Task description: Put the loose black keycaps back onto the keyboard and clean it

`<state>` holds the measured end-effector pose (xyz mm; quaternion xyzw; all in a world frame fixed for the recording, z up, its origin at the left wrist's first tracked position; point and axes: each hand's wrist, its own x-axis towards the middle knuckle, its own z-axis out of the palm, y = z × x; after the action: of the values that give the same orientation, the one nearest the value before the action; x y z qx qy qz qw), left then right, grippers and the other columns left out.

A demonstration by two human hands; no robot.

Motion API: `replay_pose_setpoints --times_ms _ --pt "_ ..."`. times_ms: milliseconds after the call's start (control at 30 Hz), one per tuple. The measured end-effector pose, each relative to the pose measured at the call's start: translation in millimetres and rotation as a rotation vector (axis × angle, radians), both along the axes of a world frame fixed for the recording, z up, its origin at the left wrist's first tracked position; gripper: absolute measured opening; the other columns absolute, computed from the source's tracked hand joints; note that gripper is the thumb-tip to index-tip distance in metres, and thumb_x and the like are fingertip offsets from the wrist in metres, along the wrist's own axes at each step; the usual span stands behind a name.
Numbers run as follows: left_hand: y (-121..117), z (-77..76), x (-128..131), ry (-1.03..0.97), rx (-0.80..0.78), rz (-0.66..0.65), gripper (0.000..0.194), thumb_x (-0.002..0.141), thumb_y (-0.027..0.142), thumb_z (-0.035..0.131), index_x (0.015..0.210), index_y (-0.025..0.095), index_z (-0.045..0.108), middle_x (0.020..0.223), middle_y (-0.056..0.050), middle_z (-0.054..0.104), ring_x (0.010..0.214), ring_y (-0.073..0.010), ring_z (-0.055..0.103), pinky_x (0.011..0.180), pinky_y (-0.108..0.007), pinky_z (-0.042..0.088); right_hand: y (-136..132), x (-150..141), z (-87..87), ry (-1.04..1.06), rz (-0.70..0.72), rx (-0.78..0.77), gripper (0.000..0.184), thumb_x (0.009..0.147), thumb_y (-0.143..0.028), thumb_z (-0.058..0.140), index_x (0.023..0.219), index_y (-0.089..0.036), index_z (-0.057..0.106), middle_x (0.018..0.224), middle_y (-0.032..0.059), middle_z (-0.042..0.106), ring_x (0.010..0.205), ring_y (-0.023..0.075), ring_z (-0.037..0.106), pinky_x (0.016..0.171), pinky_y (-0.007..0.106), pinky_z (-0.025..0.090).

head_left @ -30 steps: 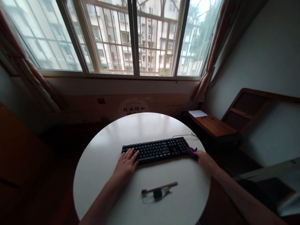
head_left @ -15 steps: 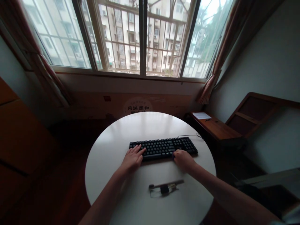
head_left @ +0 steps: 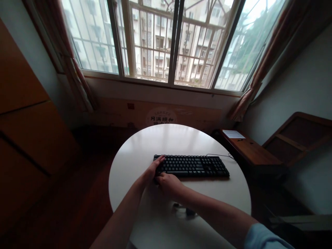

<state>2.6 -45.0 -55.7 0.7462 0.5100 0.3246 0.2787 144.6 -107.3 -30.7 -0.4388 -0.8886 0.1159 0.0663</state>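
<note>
A black keyboard (head_left: 190, 164) lies across the white round table (head_left: 181, 140). My left hand (head_left: 155, 165) rests on its left end, fingers stretched out over the corner keys. My right hand (head_left: 168, 183) is closed at the keyboard's front left corner, just below my left hand. It holds the purple cloth seen in the earlier frames, now almost wholly hidden by the fingers. My right forearm crosses over a blurred pair of items, a dark small block (head_left: 190, 211) and a thin rod, which it partly covers.
The keyboard's cable (head_left: 220, 155) runs off towards the table's right edge. A low wooden bench (head_left: 251, 148) with a white paper (head_left: 233, 134) stands on the right. An orange cabinet (head_left: 26, 114) is at the left, and a barred window (head_left: 173, 45) is ahead.
My right hand has swept left with the purple cloth along the keyboard's front, from its right end to its left corner. My left hand stays at the left end; the view has turned left.
</note>
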Motion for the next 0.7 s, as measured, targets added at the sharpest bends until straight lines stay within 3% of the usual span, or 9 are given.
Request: replay_pose_setpoints --times_ms 100,167,300,367,467,600,700 --pt "-19 24.5 -10 0.119 0.052 0.139 0.058 0.091 0.013 0.018 0.139 0.012 0.051 0.137 -0.012 0.060 0.124 -0.0233 0.057 0.103 -0.041 0.046 15 38 13.7 0.177 -0.056 0.045 0.031 0.083 -0.013 0.051 0.101 -0.020 0.075 0.096 0.0046 0.071 0.086 0.0152 0.065 0.081 0.023 0.049" --pt "-40 37.3 -9 0.220 0.059 0.183 0.050 0.089 0.014 0.024 0.117 0.013 0.065 0.119 -0.014 0.068 0.115 -0.0273 0.061 0.099 -0.044 0.047 40 68 30.6 0.226 -0.170 0.127 0.031 0.081 -0.011 0.050 0.094 -0.018 0.077 0.089 0.0045 0.072 0.085 0.0148 0.065 0.082 0.022 0.048" --pt "-87 42.0 20 0.446 -0.017 0.067 0.024 0.083 0.021 0.046 0.076 0.018 0.070 0.083 -0.013 0.072 0.079 -0.0282 0.067 0.078 -0.042 0.052 99 96 64.5 0.220 -0.177 0.195 0.032 0.083 -0.011 0.048 0.095 -0.016 0.077 0.093 0.0065 0.072 0.087 0.0163 0.063 0.083 0.024 0.046" --pt "-102 37.6 40 0.525 -0.045 0.006 0.018 0.075 0.014 0.052 0.077 0.015 0.070 0.083 -0.015 0.072 0.083 -0.0290 0.067 0.083 -0.042 0.051 123 84 70.5 0.194 -0.109 0.192 0.031 0.086 -0.013 0.049 0.096 -0.017 0.077 0.090 0.0049 0.072 0.084 0.0143 0.063 0.083 0.023 0.045" --pt "-107 31.4 56 0.590 -0.048 -0.001 0.029 0.081 0.010 0.044 0.095 0.011 0.070 0.097 -0.015 0.072 0.098 -0.0289 0.065 0.103 -0.048 0.039 145 46 62.6 0.120 0.009 0.170 0.027 0.087 -0.015 0.052 0.098 -0.017 0.077 0.091 0.0050 0.071 0.082 0.0132 0.062 0.082 0.021 0.044" --pt "-103 27.2 55 0.626 -0.062 -0.026 0.030 0.083 0.013 0.045 0.102 0.013 0.068 0.104 -0.014 0.071 0.105 -0.0282 0.063 0.110 -0.047 0.031 156 -2 41.2 -0.025 0.132 0.147 0.035 0.083 -0.013 0.055 0.111 -0.019 0.075 0.105 0.0079 0.069 0.091 0.0169 0.063 0.081 0.023 0.045" --pt "-103 24.9 54 0.628 -0.057 -0.037 0.029 0.081 0.015 0.048 0.099 0.013 0.070 0.104 -0.015 0.071 0.107 -0.0295 0.062 0.110 -0.048 0.031 154 -16 34.3 -0.145 0.236 0.127 0.038 0.078 -0.011 0.056 0.109 -0.023 0.076 0.104 0.0072 0.068 0.087 0.0185 0.064 0.075 0.024 0.045"
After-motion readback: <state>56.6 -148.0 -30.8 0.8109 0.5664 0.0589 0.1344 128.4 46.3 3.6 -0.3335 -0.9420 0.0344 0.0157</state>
